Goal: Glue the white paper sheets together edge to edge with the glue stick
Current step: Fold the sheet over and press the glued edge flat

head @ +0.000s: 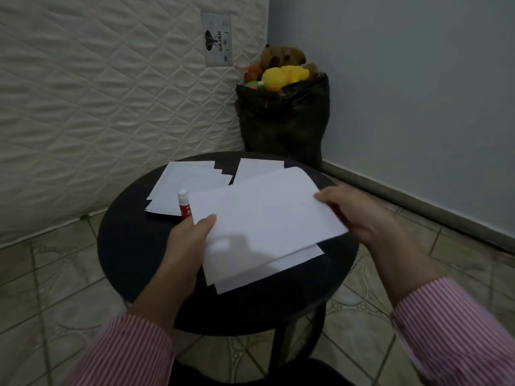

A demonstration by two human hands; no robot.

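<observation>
A large white paper sheet (pixel 264 215) is held tilted over the round black table (pixel 131 246). My left hand (pixel 189 235) pinches its left edge and my right hand (pixel 354 215) grips its right edge. Just under it lies another white sheet (pixel 281 268), its lower edge sticking out. A red and white glue stick (pixel 184 204) stands upright on the table beside the held sheet's left corner, partly hidden by it. Behind lie a fanned stack of white sheets (pixel 186 182) at the far left and more sheets (pixel 256 167) at the far middle.
A quilted mattress (pixel 97 93) leans against the wall to the left. A black bag full of plush toys (pixel 281 118) stands in the corner behind the table. The floor around is tiled (pixel 55 288), and the blue wall (pixel 418 79) is to the right.
</observation>
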